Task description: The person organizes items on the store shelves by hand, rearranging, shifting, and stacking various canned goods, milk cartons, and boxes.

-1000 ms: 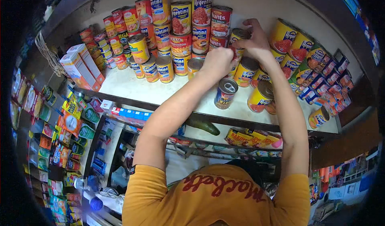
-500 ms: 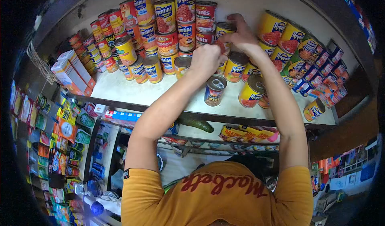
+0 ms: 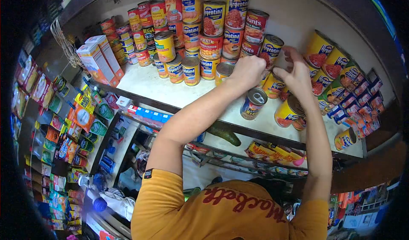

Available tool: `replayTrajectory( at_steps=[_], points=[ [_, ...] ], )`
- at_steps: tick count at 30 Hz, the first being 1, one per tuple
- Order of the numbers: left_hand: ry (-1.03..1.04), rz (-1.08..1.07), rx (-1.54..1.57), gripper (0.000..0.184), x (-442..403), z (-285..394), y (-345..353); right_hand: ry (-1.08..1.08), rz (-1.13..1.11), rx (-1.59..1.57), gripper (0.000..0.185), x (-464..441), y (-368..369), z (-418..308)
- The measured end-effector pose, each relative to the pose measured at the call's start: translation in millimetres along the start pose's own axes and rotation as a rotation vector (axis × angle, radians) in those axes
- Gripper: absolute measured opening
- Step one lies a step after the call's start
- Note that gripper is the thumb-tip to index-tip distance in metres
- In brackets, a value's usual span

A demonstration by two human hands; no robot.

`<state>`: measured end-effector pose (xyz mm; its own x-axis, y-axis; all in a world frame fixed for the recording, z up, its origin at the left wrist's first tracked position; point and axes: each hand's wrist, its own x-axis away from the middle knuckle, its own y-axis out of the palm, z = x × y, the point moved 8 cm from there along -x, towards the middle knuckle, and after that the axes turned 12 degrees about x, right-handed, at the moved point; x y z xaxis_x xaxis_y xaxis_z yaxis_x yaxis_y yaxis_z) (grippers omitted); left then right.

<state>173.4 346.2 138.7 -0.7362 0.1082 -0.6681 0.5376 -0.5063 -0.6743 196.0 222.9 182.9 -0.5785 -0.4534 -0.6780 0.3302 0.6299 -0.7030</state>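
Observation:
Curled fingers of my left hand (image 3: 252, 71) press against the front of the stacked cans, beside a yellow Argentina can (image 3: 272, 48); what they grip, if anything, is hidden. My right hand (image 3: 296, 71) is just right of that can, its fingers apart and curved, above another yellow can (image 3: 273, 85). A red Hunts can (image 3: 256, 26) stands on a second Hunts can at the left. In front of my hands a pull-tab can (image 3: 254, 103) stands upright on the white shelf (image 3: 162, 93).
Stacked cans (image 3: 213, 18) fill the shelf's left and back. More large yellow cans (image 3: 319, 48) and small cans stand at the right. A yellow can (image 3: 345, 138) is near the right front edge. Orange-white boxes (image 3: 100, 63) stand at the left end.
The view has shifted, so the shelf appears farther right. My right hand has drawn back from the top of the yellow can, which now shows more fully.

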Motion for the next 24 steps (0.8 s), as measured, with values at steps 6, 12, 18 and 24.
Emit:
replayTrajectory(
  at_steps=[6, 12, 18, 24],
  points=[
    [0.163, 0.073, 0.012, 0.03, -2, 8, -14, -0.011, -0.256, -0.013, 0.039, 58, -12, -10],
    [0.36, 0.273, 0.031, 0.027, 9, 32, -47, -0.082, -0.265, 0.167, 0.029, 86, 4, 1],
    [0.133, 0.783, 0.218, 0.01, 61, -10, -122, -0.095, -0.087, 0.2, 0.023, 89, 0, -2],
    [-0.044, 1.169, 0.093, 0.044, 131, -63, -149, -0.133, 0.113, 0.277, 0.02, 92, -7, -10]
  ],
)
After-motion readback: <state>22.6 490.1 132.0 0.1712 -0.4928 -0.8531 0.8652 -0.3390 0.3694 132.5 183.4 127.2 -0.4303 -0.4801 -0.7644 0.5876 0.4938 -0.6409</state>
